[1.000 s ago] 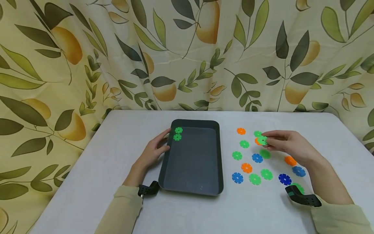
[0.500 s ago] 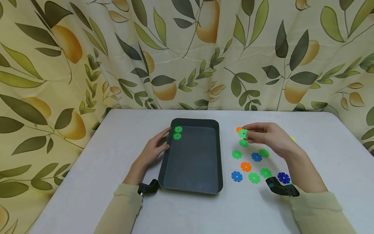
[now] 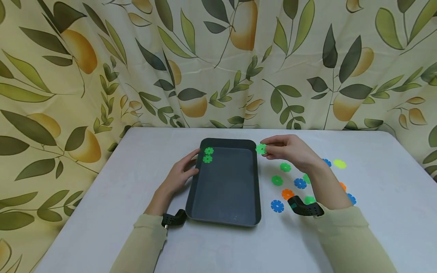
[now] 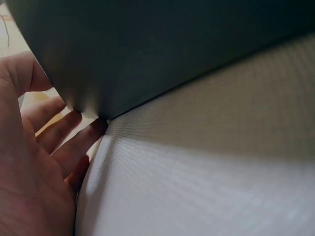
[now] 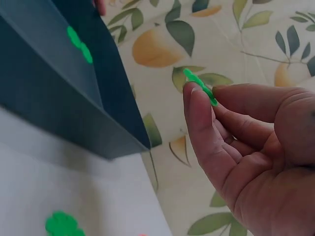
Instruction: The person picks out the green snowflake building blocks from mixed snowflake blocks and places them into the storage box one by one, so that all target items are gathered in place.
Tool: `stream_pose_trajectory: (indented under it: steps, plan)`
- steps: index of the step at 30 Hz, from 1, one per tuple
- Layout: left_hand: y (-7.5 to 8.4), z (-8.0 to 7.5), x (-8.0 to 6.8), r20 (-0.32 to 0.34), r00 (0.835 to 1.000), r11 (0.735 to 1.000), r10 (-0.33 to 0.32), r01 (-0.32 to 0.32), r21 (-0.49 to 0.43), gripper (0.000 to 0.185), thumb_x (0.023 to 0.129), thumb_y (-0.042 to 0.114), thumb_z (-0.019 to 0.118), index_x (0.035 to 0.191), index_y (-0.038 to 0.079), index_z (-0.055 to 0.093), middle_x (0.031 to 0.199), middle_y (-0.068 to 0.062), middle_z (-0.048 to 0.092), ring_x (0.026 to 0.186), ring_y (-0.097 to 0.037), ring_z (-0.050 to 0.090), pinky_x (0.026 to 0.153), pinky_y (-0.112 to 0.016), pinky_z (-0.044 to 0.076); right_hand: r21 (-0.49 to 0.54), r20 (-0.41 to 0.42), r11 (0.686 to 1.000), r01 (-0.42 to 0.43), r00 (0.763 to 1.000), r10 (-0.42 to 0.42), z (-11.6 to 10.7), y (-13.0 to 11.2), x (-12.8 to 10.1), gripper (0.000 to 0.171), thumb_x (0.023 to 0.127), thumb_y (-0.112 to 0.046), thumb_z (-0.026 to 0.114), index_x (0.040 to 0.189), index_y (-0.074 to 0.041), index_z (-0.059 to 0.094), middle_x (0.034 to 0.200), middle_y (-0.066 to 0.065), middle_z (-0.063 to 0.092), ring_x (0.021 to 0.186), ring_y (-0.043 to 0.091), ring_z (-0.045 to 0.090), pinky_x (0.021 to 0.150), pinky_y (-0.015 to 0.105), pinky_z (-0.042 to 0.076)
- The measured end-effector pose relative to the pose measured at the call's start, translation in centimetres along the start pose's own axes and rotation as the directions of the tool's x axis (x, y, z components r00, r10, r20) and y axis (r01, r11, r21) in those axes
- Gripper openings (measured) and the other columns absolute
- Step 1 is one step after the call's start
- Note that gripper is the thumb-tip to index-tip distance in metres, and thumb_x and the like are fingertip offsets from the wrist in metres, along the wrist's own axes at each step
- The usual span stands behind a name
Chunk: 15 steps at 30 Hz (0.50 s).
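White table carries a dark tray. Left hand rests against the tray's left wall, fingers relaxed and extended. Right hand holds a green disc, fingers pinching it above the tray's far right corner.

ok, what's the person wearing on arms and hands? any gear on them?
Both hands are bare: left hand, right hand. No gloves or rings visible. Each arm has a loose pale beige-green long sleeve: left sleeve, right sleeve. At each wrist sits a small black camera mount: left mount, right mount, the right one with a small teal mark. No cables visible.
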State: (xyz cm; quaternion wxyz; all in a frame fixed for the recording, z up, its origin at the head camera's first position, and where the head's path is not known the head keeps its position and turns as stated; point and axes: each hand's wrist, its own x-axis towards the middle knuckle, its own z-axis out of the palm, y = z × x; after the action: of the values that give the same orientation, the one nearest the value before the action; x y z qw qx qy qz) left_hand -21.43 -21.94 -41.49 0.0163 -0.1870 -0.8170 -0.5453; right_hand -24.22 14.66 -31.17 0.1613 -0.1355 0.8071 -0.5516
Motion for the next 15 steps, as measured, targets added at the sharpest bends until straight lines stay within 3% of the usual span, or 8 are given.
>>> stream_pose_trajectory:
  steps: [8, 15]
  plan:
    - [3.8, -0.1, -0.8, 0.015, 1.0, 1.0, -0.02, 0.02, -0.01, 0.061, 0.093, -0.005, 0.055, 0.151, -0.01, 0.036, 0.156, -0.026, 0.036, 0.136, -0.049, 0.042, 0.113, -0.059, 0.029, 0.063, 0.03, 0.998, 0.022, 0.999, -0.024, 2.3, -0.8, 2.1, 0.039, 0.099, -0.009, 0.064, 0.131, 0.011, 0.059, 0.114, 0.02, 0.069, 0.09, 0.025, 0.07, 0.084, 0.029, 0.056]
    - [3.9, -0.1, -0.9, 0.006, 1.0, 1.0, -0.006, 0.006, -0.001, 0.06, 0.092, -0.004, 0.055, 0.149, -0.012, 0.037, 0.155, -0.027, 0.037, 0.135, -0.049, 0.043, 0.112, -0.06, 0.029, 0.138, 0.052, 0.99, 0.037, 0.998, -0.044, 4.2, -0.7, 3.6, 0.036, 0.098, -0.005, 0.062, 0.129, 0.014, 0.058, 0.11, 0.019, 0.069, 0.089, 0.024, 0.07, 0.084, 0.029, 0.056]
